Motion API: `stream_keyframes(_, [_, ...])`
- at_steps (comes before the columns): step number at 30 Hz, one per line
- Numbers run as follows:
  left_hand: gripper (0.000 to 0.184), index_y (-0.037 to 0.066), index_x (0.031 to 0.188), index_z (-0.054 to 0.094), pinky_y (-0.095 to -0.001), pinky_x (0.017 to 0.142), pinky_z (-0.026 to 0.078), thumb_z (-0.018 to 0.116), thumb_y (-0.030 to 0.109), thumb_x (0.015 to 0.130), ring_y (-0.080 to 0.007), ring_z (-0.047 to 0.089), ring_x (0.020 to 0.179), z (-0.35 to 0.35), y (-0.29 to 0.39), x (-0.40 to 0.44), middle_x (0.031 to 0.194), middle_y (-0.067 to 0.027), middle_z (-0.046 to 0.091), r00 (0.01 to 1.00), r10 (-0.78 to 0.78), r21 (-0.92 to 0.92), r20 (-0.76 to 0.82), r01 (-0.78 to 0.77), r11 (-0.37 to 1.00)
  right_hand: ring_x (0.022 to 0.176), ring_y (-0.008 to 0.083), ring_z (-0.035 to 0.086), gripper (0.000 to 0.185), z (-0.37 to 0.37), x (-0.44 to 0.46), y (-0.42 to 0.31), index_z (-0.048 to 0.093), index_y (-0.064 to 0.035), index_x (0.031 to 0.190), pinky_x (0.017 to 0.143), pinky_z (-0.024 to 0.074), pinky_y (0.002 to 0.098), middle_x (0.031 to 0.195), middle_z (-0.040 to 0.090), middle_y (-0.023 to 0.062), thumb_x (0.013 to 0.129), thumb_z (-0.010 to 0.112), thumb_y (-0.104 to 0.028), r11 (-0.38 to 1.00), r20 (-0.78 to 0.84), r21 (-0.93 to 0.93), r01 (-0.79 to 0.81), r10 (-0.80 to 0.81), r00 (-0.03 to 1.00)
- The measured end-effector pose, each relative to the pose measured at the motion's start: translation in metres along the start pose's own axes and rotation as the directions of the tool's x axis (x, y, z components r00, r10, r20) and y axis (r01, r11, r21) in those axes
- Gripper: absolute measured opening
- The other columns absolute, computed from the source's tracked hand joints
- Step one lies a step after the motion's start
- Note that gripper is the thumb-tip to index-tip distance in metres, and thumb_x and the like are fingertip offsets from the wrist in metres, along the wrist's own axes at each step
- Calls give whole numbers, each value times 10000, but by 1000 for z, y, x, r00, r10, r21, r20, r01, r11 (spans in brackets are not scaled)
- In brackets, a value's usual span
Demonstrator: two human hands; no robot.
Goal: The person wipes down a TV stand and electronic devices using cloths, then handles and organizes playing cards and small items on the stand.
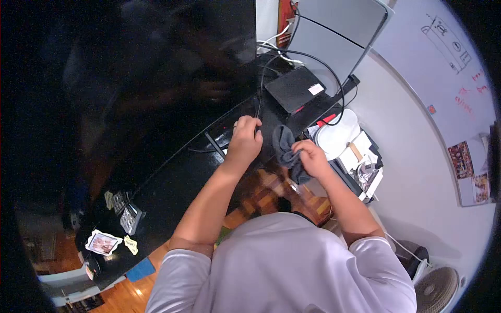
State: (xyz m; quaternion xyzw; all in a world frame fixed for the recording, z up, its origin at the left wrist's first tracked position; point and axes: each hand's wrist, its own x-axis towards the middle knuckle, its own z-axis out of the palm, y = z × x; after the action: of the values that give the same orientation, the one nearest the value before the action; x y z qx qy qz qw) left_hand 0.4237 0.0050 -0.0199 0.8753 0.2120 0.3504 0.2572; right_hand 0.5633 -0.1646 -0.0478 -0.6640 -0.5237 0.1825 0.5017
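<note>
A dark grey cloth (pixel 284 143) hangs bunched from my right hand (pixel 310 157), whose fingers are closed on it, beyond the front edge of a glossy black table (pixel 177 182). My left hand (pixel 247 136) is over the table with curled fingers at the lower end of a black cable (pixel 261 88), which runs up and loops to the right. A black box (pixel 295 88) with a white label lies on the table beyond both hands. Left of my left hand, a large dark screen (pixel 156 73) stands along the table.
Papers and a white oval object (pixel 337 134) are piled at the right, beside a wall with a whiteboard (pixel 412 62). A fan (pixel 437 289) stands at the lower right. Keypad-like devices (pixel 129 219) and a sticker-like picture (pixel 103 243) lie at the table's left end.
</note>
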Motion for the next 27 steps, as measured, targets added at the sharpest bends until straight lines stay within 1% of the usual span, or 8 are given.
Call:
stream_keyframes(4, [308,66,983,563,-417,833,410,666,127,699,-338,474,1018,1,22,-4,1114,-133,487,987,161,155,-27,-155,976,903,159,568,226,-34,-10,-10,565,-23,910,834,440,282,957,607,76,798,372,10,719,-64,616,-322,453,889])
stream_keyframes(6, [516,74,1159,509,-418,945,365,714,212,705,-340,434,1134,9,39,-8,1221,-157,449,986,123,-215,112,-97,972,868,183,594,341,-43,0,-48,519,-49,1132,814,472,306,1011,592,81,817,387,-41,446,-71,855,-265,607,792])
stream_keyframes(9, [692,76,1284,413,-385,1005,329,747,189,689,-326,385,1219,16,67,-12,1270,-178,417,951,140,-671,276,86,737,899,205,588,407,-43,8,-71,452,-59,1220,819,474,309,1062,566,95,816,407,-42,326,53,897,-298,591,805])
stream_keyframes(13, [452,86,1101,514,-371,884,421,708,120,694,-336,498,1058,22,76,-17,1128,-176,454,962,96,-452,256,31,891,1004,208,530,444,-29,7,-58,356,-128,1302,839,461,342,1145,509,92,865,428,-105,500,7,787,-362,579,815])
stream_keyframes(21, [381,78,1046,475,-410,836,433,645,101,706,-390,522,943,38,86,-21,1033,-191,505,987,93,-465,130,-22,885,1116,182,443,459,-23,-17,-67,335,-141,1324,882,421,336,1258,419,98,914,494,-271,324,87,911,-255,454,887])
stream_keyframes(25, [469,78,1135,462,-406,832,450,664,149,718,-351,535,1006,28,97,-3,1048,-186,564,868,10,-357,497,194,914,1102,227,456,441,-58,-11,-21,411,-58,1217,893,413,346,1199,450,116,830,610,-136,437,54,827,-355,566,822])
stream_keyframes(26, [463,76,1143,475,-399,841,447,662,150,726,-343,541,1005,45,76,1,1038,-158,580,927,53,-355,371,89,931,1085,255,470,449,-74,-5,-6,415,-51,1207,896,412,356,1158,469,130,810,613,-116,899,-197,390,-200,294,935])
stream_keyframes(27, [455,70,1122,491,-400,877,423,674,137,712,-344,516,1035,49,69,8,1075,-144,567,970,-44,-246,238,104,964,1067,284,484,457,-85,2,5,418,-44,1198,899,412,365,1116,489,144,789,617,-95,977,-234,-212,39,-89,968])
